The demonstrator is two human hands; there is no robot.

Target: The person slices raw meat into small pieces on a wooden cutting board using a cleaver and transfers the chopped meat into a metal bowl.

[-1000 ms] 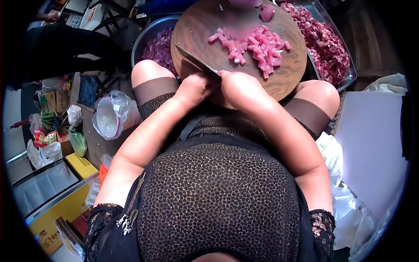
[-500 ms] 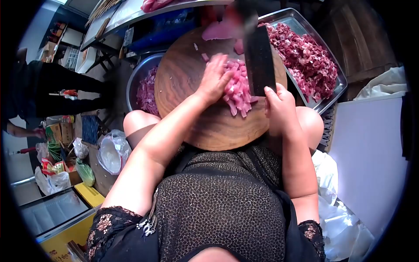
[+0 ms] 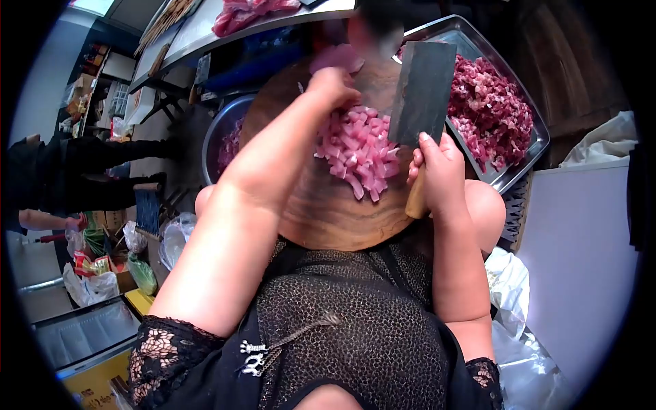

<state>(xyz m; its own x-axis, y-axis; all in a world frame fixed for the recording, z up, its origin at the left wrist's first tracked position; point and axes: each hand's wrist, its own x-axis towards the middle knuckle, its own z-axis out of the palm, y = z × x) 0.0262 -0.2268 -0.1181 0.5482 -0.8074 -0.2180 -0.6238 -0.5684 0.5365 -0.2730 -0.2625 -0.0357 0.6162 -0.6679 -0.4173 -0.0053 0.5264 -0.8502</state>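
Note:
My right hand [image 3: 441, 171] grips a cleaver [image 3: 422, 92] by its wooden handle, the wide dark blade raised above the right side of a round wooden chopping board [image 3: 328, 229]. Diced pink meat [image 3: 359, 147] lies heaped mid-board, left of the blade. My left hand [image 3: 333, 87] is beyond the heap with its fingers curled in; what they hold is hidden. Just past it lies a larger slab of pink meat [image 3: 338, 59], its near edge covered by the hand.
A metal tray [image 3: 540, 137] of chopped red meat [image 3: 488, 109] stands right of the board. At left, a metal basin [image 3: 213, 147] holds more cut meat. A table [image 3: 198, 34] with raw meat is ahead. Another person [image 3: 96, 157] stands at left, near plastic bags [image 3: 89, 283].
My left hand has moved forward from the diced meat to the slab, its fingers now curled. The cleaver has shifted slightly right and tilted; its handle now shows below my right hand.

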